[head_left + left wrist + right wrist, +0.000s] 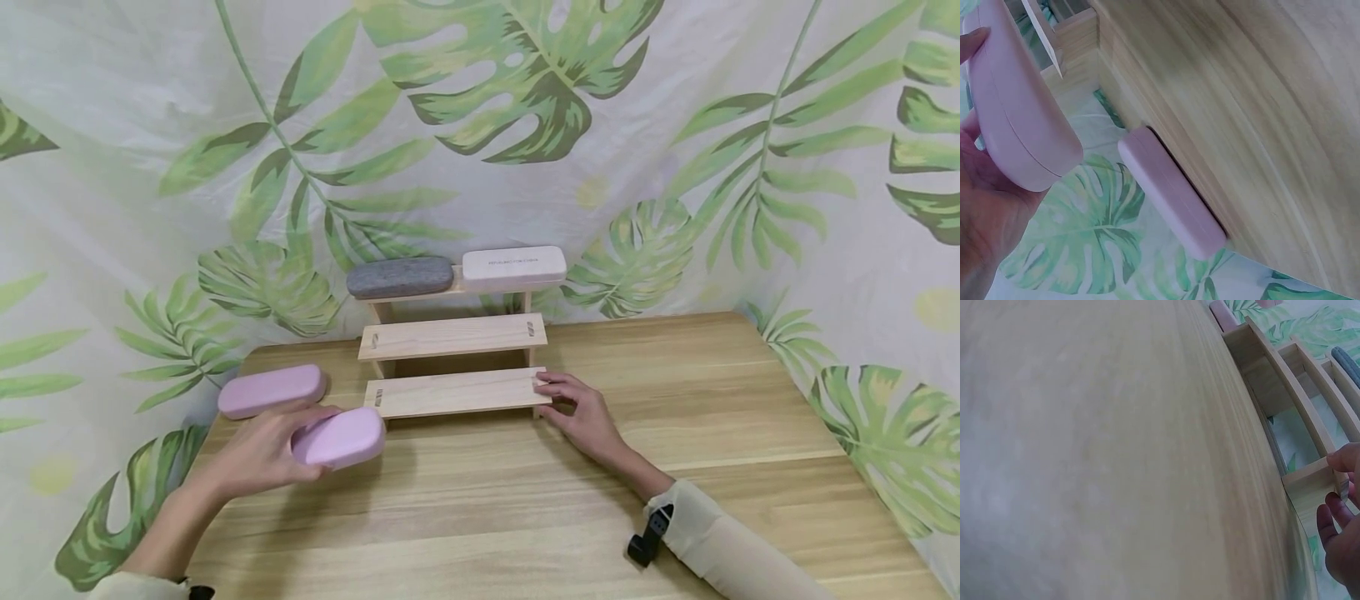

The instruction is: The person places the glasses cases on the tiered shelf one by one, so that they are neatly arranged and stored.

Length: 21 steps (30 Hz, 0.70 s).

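Note:
My left hand (262,450) grips a pink-purple glasses case (341,437) above the table, left of a three-tier wooden step rack (457,393). In the left wrist view the closed case (1019,106) lies between thumb and fingers. A second pink-purple glasses case (273,390) rests on the table just behind that hand. At the right end of the rack's lowest step, my right hand (585,417) pinches the board between thumb and fingers. On the top step sit a grey fabric glasses case (401,277) at left and a white glasses case (514,263) at right.
The rack stands near the back of the wooden table (480,517). A leaf-patterned cloth (525,192) hangs behind and at both sides. The middle step (453,336) and lowest step show bare boards.

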Each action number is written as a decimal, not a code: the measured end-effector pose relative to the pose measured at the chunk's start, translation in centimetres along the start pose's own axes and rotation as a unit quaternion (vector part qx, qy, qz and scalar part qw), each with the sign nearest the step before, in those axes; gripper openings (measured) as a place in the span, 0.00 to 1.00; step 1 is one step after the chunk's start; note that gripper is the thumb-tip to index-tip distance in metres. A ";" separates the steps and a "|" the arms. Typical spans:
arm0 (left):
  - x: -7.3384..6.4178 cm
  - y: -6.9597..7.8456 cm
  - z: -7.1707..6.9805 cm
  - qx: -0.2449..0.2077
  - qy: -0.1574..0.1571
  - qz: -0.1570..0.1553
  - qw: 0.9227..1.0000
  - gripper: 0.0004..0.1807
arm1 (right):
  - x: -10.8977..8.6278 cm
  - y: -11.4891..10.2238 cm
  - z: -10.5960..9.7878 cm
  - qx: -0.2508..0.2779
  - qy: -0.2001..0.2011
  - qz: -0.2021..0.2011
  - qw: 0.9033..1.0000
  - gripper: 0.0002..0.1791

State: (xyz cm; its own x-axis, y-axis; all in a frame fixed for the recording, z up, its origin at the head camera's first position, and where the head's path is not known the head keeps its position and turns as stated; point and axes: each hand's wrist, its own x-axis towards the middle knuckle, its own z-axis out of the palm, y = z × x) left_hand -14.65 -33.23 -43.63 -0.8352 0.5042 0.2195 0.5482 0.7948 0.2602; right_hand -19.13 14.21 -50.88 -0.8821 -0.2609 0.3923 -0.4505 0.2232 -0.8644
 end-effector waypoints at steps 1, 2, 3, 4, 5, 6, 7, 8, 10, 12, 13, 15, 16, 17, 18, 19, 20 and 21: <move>0.1 0.1 0.0 0.002 0.002 0.003 1.000 0.42 | 0.0 0.0 0.0 0.000 0.000 0.000 1.000 0.16; 0.2 0.1 0.0 0.003 0.004 0.006 1.000 0.41 | 0.0 0.0 0.0 0.000 0.000 0.001 1.000 0.16; 0.3 0.1 0.0 0.003 0.007 0.010 1.000 0.41 | 0.0 -0.1 0.0 0.000 0.000 0.001 1.000 0.16; 0.4 0.2 0.0 0.004 0.010 0.014 1.000 0.41 | 0.0 -0.1 0.0 0.001 0.000 0.001 1.000 0.17; 0.5 0.2 0.0 0.004 0.012 0.016 1.000 0.41 | 0.0 -0.1 0.0 0.001 0.000 0.001 1.000 0.17; 0.6 0.3 0.0 0.006 0.013 0.018 1.000 0.41 | 0.0 -0.1 0.0 0.001 0.001 0.001 1.000 0.17; 0.7 0.4 0.0 0.006 0.014 0.018 1.000 0.41 | 0.0 -0.1 0.0 0.001 0.001 0.001 1.000 0.17; 0.8 0.5 0.0 0.007 0.013 0.018 1.000 0.41 | 0.0 -0.1 0.0 0.000 0.000 -0.001 1.000 0.17; 1.0 0.6 -0.1 0.010 0.014 0.016 1.000 0.40 | 0.0 -0.1 0.0 0.001 0.000 -0.001 1.000 0.17; 1.2 0.8 -0.2 0.013 0.015 0.014 1.000 0.40 | 0.1 -0.1 0.0 -0.001 0.000 -0.003 1.000 0.17; 1.4 0.9 -0.2 0.014 0.016 0.014 1.000 0.40 | 0.1 -0.1 0.0 -0.001 0.000 -0.004 1.000 0.17; 1.7 1.1 -0.2 0.014 0.018 0.013 1.000 0.39 | 0.1 -0.1 0.0 0.000 0.001 -0.002 1.000 0.17; 1.9 1.2 -0.2 0.014 0.019 0.013 1.000 0.39 | 0.1 -0.1 0.0 -0.001 0.002 -0.002 1.000 0.17; 2.0 1.2 -0.3 0.016 0.021 0.014 1.000 0.39 | 0.1 -0.1 0.0 -0.002 0.002 -0.002 1.000 0.17; 2.2 1.3 -0.3 0.016 0.022 0.015 1.000 0.39 | 0.1 -0.1 0.0 -0.002 0.002 0.000 1.000 0.17; 2.4 1.4 -0.3 0.016 0.023 0.016 0.999 0.39 | 0.0 -0.1 0.0 -0.003 0.003 0.000 1.000 0.17; 2.6 1.6 -0.4 0.016 0.024 0.016 0.999 0.40 | 0.0 -0.1 0.0 -0.004 0.003 0.000 1.000 0.16; 2.8 1.7 -0.4 0.017 0.025 0.019 0.999 0.40 | 0.0 -0.1 0.0 -0.005 0.004 0.001 1.000 0.16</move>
State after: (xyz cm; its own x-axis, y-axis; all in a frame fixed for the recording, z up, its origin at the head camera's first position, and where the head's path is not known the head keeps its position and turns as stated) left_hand -16.06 -30.59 -42.22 -0.8105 0.5166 0.2761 0.5764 0.7872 0.2192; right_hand -19.09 14.13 -50.76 -0.8837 -0.2533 0.3936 -0.4505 0.2321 -0.8621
